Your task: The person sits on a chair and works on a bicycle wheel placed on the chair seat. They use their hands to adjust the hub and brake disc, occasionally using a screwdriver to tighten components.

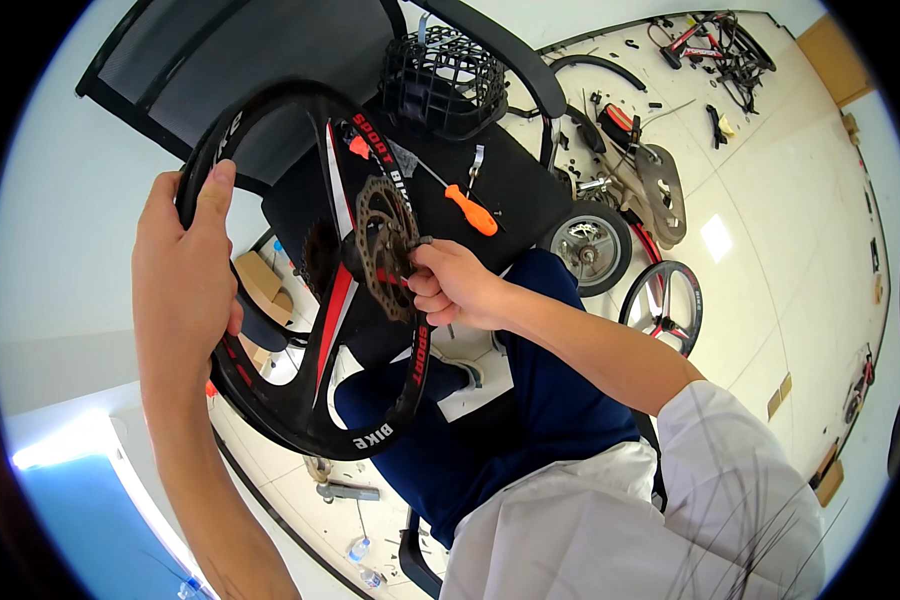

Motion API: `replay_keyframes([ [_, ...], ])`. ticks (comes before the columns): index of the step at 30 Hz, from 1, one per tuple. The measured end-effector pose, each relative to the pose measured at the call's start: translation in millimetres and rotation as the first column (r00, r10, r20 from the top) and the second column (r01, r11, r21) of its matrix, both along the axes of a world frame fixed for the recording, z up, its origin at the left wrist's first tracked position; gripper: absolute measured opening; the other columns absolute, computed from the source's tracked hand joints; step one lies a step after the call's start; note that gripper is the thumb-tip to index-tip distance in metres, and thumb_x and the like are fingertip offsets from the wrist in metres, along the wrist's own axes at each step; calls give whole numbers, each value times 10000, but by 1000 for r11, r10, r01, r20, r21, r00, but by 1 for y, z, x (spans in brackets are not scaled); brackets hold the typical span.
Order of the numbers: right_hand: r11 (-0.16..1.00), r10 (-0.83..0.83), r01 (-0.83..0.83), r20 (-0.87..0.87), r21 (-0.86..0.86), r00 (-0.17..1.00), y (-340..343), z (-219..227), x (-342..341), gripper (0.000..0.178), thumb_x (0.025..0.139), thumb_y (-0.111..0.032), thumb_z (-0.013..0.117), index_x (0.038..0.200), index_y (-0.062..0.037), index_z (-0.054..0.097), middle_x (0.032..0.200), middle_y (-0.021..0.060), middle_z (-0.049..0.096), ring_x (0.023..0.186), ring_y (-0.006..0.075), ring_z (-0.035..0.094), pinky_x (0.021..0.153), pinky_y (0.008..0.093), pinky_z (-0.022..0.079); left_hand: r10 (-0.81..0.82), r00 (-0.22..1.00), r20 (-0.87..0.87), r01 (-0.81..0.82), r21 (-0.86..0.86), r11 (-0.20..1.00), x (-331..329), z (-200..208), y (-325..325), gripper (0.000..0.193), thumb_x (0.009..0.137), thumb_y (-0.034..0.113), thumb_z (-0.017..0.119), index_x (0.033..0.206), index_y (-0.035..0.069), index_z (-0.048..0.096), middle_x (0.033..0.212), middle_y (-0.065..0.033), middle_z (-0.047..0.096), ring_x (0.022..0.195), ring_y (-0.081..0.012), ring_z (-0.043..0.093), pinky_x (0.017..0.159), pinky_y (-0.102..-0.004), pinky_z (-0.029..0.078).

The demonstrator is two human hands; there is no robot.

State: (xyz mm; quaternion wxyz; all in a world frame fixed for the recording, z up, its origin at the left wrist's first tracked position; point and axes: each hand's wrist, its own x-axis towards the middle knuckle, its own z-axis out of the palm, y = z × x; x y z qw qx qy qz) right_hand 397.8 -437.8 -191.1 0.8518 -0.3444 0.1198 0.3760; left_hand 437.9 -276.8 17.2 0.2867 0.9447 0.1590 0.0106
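Observation:
A black bicycle wheel (300,428) with red-and-white spokes is tilted upright over my lap, in front of a black chair. My left hand (185,260) grips its rim on the left, thumb on the near face and fingers wrapped behind. A brake disc (382,293) with holes sits round the hub. At the hub's right side my right hand (458,285) is closed in a pinch. A small dark end shows at its fingertips, but what it holds is mostly hidden. Behind the spokes, part of a toothed sprocket (320,255) is visible.
On the chair seat (530,190) lie an orange-handled screwdriver (472,212) and a small metal tool (477,165). A black basket (445,85) stands at its back. Across the floor are a small wheel (590,248), a spoked wheel (665,305), a red-and-black bike frame (695,42) and loose parts.

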Motion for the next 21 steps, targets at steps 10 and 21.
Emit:
replay_keyframes([
  [10, 996, -86, 86, -59, -5, 995, 7, 1, -4, 165, 877, -42, 449, 774, -132, 357, 615, -51, 234, 469, 59, 200, 403, 261, 157, 2, 1000, -5, -2, 12, 1000, -6, 3, -3, 444, 987, 438, 542, 1105, 10, 560, 581, -10, 395, 357, -100, 386, 381, -258, 362],
  [21, 947, -112, 132, 83, -291, 990, 18, -2, 0, 70, 887, -65, 438, 839, -18, 456, 585, 0, 330, 417, 118, 324, 362, 306, 255, 19, 1000, -2, -19, 17, 1000, -2, -3, 4, 466, 987, 444, 542, 1114, -5, 558, 577, -4, 393, 355, -73, 379, 360, -238, 355],
])
